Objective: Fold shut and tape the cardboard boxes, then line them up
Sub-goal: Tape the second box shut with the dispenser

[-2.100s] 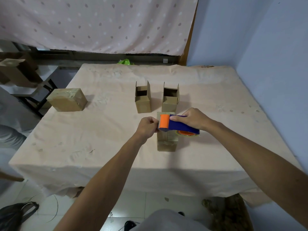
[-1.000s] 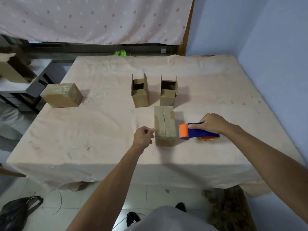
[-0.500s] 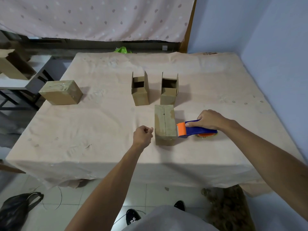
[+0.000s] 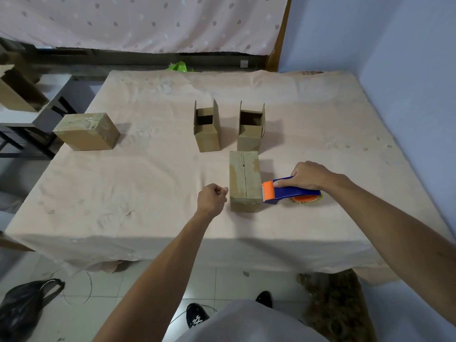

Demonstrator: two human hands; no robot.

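A closed cardboard box with tape along its top seam stands near the table's front middle. My right hand grips the blue and orange tape dispenser, which rests on the cloth just right of that box. My left hand hovers just left of the box with its fingers curled, holding nothing. Two open boxes stand behind with flaps up. A taped box sits at the far left.
The table is covered by a pale pink cloth. A blue wall runs along the right. A side stand with another carton is at the left. A black bag lies on the floor.
My right hand took the tape dispenser off the box top and set it down on the cloth to the right. My left hand let go of the box and drew back slightly.
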